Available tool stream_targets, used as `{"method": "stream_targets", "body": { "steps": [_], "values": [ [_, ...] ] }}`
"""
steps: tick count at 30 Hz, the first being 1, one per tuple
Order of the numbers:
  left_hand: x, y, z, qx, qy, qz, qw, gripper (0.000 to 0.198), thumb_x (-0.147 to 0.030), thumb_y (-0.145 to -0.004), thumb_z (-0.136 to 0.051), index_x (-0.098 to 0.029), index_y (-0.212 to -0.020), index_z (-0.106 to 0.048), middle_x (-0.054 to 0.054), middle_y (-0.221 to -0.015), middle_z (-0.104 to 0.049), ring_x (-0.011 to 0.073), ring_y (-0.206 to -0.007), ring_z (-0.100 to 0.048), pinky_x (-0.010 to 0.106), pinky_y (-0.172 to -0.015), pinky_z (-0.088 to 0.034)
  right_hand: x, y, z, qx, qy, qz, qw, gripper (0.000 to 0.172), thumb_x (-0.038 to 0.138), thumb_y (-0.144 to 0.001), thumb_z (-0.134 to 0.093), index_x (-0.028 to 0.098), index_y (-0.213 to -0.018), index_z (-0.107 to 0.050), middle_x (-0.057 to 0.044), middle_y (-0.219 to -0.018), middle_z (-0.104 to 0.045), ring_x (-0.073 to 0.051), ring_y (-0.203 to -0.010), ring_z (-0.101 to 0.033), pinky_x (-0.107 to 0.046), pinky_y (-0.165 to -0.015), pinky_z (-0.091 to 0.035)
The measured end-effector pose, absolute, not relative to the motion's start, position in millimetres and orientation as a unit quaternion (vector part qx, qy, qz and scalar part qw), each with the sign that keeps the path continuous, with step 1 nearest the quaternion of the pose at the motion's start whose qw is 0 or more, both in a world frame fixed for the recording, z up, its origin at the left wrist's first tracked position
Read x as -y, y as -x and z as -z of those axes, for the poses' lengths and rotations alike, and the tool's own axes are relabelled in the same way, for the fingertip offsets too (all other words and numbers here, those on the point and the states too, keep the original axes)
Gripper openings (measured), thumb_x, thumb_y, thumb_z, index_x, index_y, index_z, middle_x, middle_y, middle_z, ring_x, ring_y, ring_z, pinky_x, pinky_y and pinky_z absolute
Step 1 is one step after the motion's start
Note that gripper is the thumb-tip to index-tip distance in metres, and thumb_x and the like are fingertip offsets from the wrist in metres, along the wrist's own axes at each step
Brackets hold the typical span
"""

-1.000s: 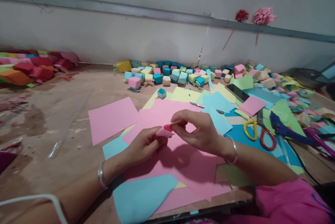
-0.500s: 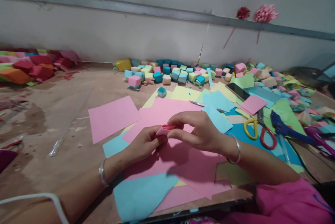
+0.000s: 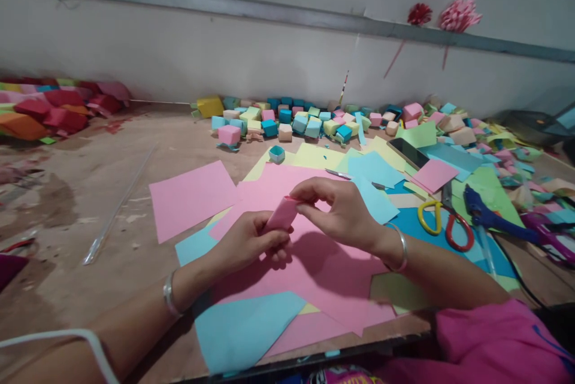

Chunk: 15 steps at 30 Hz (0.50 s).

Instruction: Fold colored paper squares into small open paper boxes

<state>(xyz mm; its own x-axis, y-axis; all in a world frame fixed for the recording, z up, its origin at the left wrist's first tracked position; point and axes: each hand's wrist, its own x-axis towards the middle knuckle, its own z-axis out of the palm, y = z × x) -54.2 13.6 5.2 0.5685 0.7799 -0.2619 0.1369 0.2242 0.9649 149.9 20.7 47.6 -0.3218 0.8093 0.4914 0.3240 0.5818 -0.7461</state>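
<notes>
Here, the folded pink paper (image 3: pixel 281 216) slanted lengthwise above pink sheets (image 3: pixel 344 303), from the left hand (image 3: pixel 249 241), clamped on its lower end, up to the right hand (image 3: pixel 339 211), pinching its top edge.

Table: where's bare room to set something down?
Bare table: left, between clear rod, left pink sheet and cube row; also between rod and left forearm, bar small scraps. Crowded: middle, layered sheets below left hand and right hand; right, scissors, phone, blue tool.
</notes>
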Motion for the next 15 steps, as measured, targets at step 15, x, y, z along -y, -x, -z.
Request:
{"method": "stream_targets", "body": {
  "steps": [15],
  "values": [
    [-33.0,64.8,-0.1,-0.449,-0.400,-0.305,0.738,0.063,-0.016,-0.071,-0.084,-0.016,-0.123,-0.048,0.001,-0.071,-0.070,0.0094,-0.052,-0.064,0.018,-0.050,-0.056,-62.9,-163.9,-23.3,0.621,0.487,-0.471,0.394,0.023,0.026,-0.079,-0.060,0.015,-0.099,-0.064,0.003,-0.065,-0.061,-0.010,-0.057,-0.055,-0.023,-0.054,-0.044]
  ]
}}
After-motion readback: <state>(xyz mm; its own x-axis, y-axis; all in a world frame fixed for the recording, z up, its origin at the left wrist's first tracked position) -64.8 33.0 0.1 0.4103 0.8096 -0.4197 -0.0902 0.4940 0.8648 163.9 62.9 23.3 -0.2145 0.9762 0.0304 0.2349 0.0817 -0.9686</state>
